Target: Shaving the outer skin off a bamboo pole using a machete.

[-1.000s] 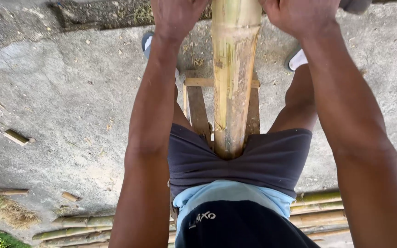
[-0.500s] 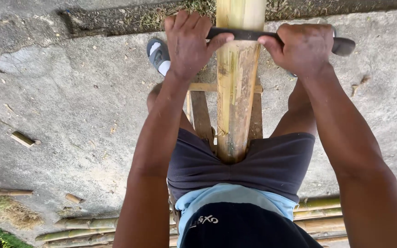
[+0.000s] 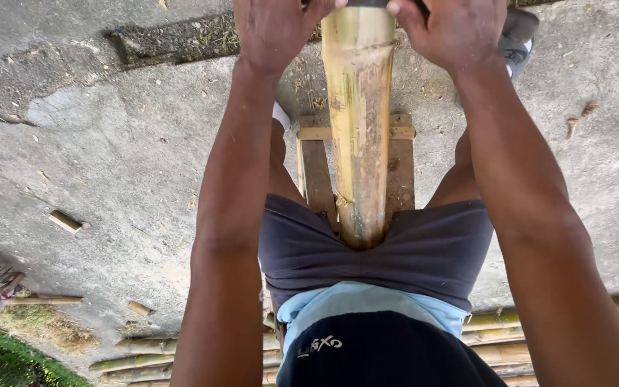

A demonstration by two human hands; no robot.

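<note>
Bamboo pole (image 3: 358,122), thick and yellow-green with brown stains, runs from the top edge of the head view down to the person's lap, where its lower end presses against the dark grey shorts (image 3: 424,251). It lies along the middle of a small wooden stool (image 3: 314,161), between the two slats of the frame, and it hides most of this frame. The knot ring of the pole is near the top, just under the hands.

Both arms are stretched straight forward, one on each side of the pole. The left hand (image 3: 277,29) is closed in a fist beside the left side of the pole top, with its back turned up to the camera. The right hand (image 3: 453,32) is closed in the same way on the right side. Between them a dark bar-like tool (image 3: 367,3) crosses the top of the pole; both hands seem to grip it, but only a small part is visible at the picture edge, so what kind of tool it is I cannot tell.

Under everything is a rough concrete floor (image 3: 109,165). A grey shoe (image 3: 519,39) is behind the right hand. Several thin bamboo poles (image 3: 180,344) lie on the ground near the person's body. A short cut bamboo piece (image 3: 64,221) lies well apart to the left.
</note>
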